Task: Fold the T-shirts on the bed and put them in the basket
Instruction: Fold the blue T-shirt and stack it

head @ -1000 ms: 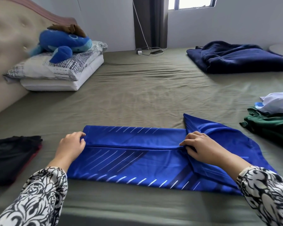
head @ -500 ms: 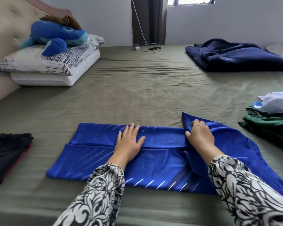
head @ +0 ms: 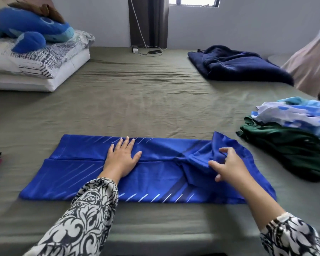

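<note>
Blue shirt (head: 155,174) folded long, white stripes showing.
Left hand (head: 121,159) presses flat on it; right hand (head: 227,168) pinches bunched sleeve.

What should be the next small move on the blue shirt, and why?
Probably the right hand should pull its bunched sleeve end flat onto the blue T-shirt, since that end is crumpled while the left hand presses flat on the middle.
</note>
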